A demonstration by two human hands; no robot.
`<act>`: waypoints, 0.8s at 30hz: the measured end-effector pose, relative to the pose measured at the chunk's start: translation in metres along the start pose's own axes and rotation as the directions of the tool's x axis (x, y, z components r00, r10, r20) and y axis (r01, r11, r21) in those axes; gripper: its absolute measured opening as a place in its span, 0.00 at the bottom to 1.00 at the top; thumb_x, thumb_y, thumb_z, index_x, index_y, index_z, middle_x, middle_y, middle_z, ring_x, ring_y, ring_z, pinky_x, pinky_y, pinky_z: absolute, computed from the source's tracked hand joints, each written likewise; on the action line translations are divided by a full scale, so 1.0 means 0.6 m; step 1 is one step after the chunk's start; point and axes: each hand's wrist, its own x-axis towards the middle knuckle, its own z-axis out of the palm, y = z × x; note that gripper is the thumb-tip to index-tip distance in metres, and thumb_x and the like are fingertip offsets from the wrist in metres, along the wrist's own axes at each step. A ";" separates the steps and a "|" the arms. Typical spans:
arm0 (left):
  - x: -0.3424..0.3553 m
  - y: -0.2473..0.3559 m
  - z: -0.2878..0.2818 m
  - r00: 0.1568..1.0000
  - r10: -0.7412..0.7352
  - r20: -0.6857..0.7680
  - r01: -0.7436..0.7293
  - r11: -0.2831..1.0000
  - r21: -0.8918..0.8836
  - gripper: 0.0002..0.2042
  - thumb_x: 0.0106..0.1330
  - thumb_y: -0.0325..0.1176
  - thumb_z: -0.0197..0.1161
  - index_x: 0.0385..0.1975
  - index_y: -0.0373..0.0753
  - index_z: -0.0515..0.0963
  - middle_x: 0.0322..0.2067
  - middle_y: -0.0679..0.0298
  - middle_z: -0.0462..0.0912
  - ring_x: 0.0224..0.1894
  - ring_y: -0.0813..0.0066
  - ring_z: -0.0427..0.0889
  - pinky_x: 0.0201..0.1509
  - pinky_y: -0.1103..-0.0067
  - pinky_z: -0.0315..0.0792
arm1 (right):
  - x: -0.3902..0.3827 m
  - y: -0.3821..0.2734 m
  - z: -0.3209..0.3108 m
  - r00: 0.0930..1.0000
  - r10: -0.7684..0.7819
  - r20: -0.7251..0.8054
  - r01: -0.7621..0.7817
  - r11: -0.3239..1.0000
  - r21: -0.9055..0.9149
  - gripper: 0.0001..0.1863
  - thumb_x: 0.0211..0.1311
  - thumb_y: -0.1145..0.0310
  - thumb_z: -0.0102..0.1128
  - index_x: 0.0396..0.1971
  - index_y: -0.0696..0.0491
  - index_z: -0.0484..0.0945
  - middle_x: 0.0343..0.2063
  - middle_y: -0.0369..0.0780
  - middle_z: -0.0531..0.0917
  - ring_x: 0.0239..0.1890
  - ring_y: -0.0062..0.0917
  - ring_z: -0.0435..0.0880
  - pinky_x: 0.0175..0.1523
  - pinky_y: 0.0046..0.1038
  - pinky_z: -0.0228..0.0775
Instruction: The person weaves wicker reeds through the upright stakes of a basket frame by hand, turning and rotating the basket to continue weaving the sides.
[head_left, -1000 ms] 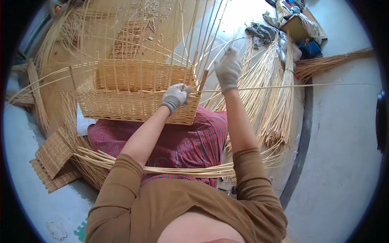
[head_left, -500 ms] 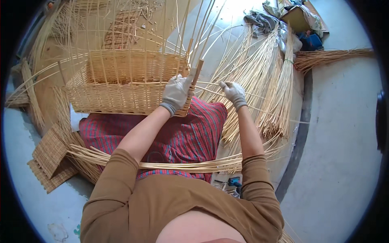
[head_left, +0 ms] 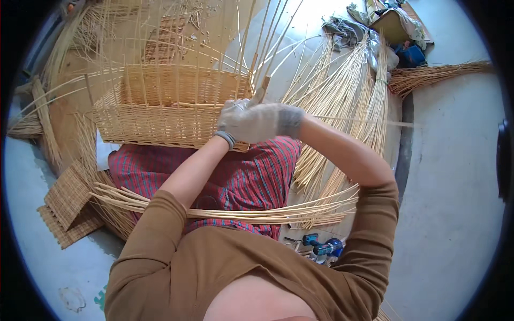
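A pale wicker basket (head_left: pixel 160 125) rests tilted on my lap, with tall upright stakes rising from its sides. My left hand (head_left: pixel 229 119), in a light glove with a grey cuff, grips the basket's front wall near the right corner. Across that corner lies my gloved right hand (head_left: pixel 259 123), overlapping the left; its fingers are hidden and smeared by motion. A short wooden stick (head_left: pixel 262 90) stands at the corner just above the right hand. One blurred willow rod (head_left: pixel 364 121) runs out to the right from behind my right wrist.
A bundle of rods (head_left: pixel 257 215) crosses my lap over a red striped cloth (head_left: pixel 235 187). Large rod bundles (head_left: pixel 342 91) lie on the floor to the right, brown rods (head_left: pixel 439 76) beyond. Woven mats (head_left: pixel 68 200) lie at left. Blue tools (head_left: pixel 327 246) sit beside my right elbow.
My right hand has swung left from beside the basket onto its front right corner, over my left hand. The basket has shifted slightly right; my left hand keeps its grip.
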 end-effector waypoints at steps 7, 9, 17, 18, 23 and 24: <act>-0.007 -0.024 -0.041 0.911 -0.320 -0.260 -0.211 0.180 -0.961 0.24 0.75 0.41 0.59 0.66 0.38 0.68 0.51 0.61 0.82 0.52 0.67 0.82 0.64 0.73 0.73 | 0.029 0.100 0.064 0.367 0.349 -0.863 -0.061 0.934 0.352 0.20 0.68 0.59 0.59 0.54 0.54 0.78 0.50 0.45 0.82 0.55 0.39 0.80 0.62 0.38 0.72; -0.028 -0.060 -0.048 0.937 -0.347 0.042 -0.128 -0.453 -0.882 0.24 0.73 0.52 0.60 0.53 0.36 0.73 0.50 0.57 0.80 0.50 0.70 0.80 0.61 0.70 0.76 | -0.007 0.134 0.074 0.305 0.670 -0.677 -0.219 0.741 0.635 0.23 0.64 0.54 0.65 0.50 0.56 0.80 0.48 0.49 0.83 0.53 0.42 0.81 0.60 0.39 0.73; 0.018 -0.134 -0.143 0.877 -0.424 -0.226 -0.127 0.249 -0.960 0.15 0.73 0.45 0.63 0.40 0.37 0.79 0.27 0.69 0.80 0.30 0.80 0.79 0.38 0.79 0.78 | 0.035 0.109 0.083 0.218 0.793 -0.568 -0.777 0.493 0.391 0.37 0.42 0.43 0.80 0.43 0.59 0.80 0.43 0.52 0.82 0.49 0.44 0.82 0.54 0.39 0.76; 0.054 -0.135 -0.156 0.884 -0.331 -0.330 -0.183 0.405 -0.896 0.16 0.72 0.45 0.64 0.44 0.38 0.78 0.28 0.66 0.82 0.31 0.75 0.81 0.40 0.76 0.79 | 0.066 0.091 0.097 0.166 0.752 -0.638 -0.805 0.477 0.352 0.34 0.48 0.44 0.77 0.44 0.58 0.80 0.43 0.50 0.82 0.46 0.45 0.83 0.52 0.41 0.77; 0.159 0.078 -0.193 0.873 -0.056 -0.485 -0.166 0.901 -0.402 0.33 0.65 0.49 0.70 0.66 0.42 0.67 0.58 0.49 0.78 0.57 0.48 0.79 0.53 0.64 0.75 | 0.074 0.172 0.154 -0.044 0.515 -0.856 -0.886 0.376 0.272 0.25 0.58 0.49 0.67 0.46 0.54 0.79 0.39 0.48 0.82 0.41 0.43 0.85 0.47 0.43 0.78; 0.157 0.087 -0.195 0.809 -0.016 -0.587 -0.201 0.932 -0.302 0.35 0.64 0.49 0.70 0.68 0.43 0.65 0.61 0.48 0.75 0.60 0.45 0.77 0.55 0.63 0.74 | 0.069 0.204 0.154 -0.006 0.472 -0.882 -0.841 0.475 0.260 0.23 0.58 0.50 0.67 0.45 0.52 0.79 0.37 0.47 0.82 0.41 0.42 0.85 0.46 0.43 0.78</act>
